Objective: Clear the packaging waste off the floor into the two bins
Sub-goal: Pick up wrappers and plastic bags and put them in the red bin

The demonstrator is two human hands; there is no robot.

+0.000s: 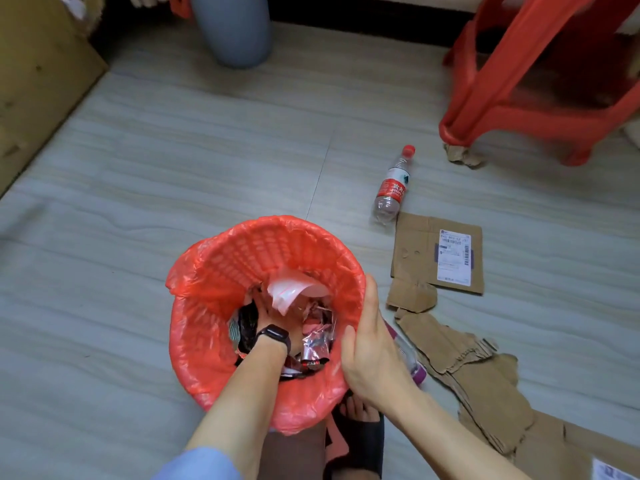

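A red bin (242, 244) lined with a red plastic bag stands on the floor in front of me, holding foil wrappers and a pink-white plastic piece (294, 289). My left hand (268, 315), a black watch on its wrist, reaches down into the waste; its fingers are hidden. My right hand (367, 344) grips the bin's right rim, thumb inside and fingers outside. On the floor to the right lie a clear bottle with a red label (393, 187), a flat cardboard sheet with a shipping label (415, 251) and torn cardboard strips (460, 362). A grey bin (235, 29) stands at the far wall.
A second clear bottle with a purple label (410, 358) lies partly hidden behind my right hand. A red plastic stool (519, 64) stands far right with a cardboard scrap (462, 155) at its leg. A large cardboard box (34, 71) lines the left. My sandalled foot (360, 434) is below the bin.
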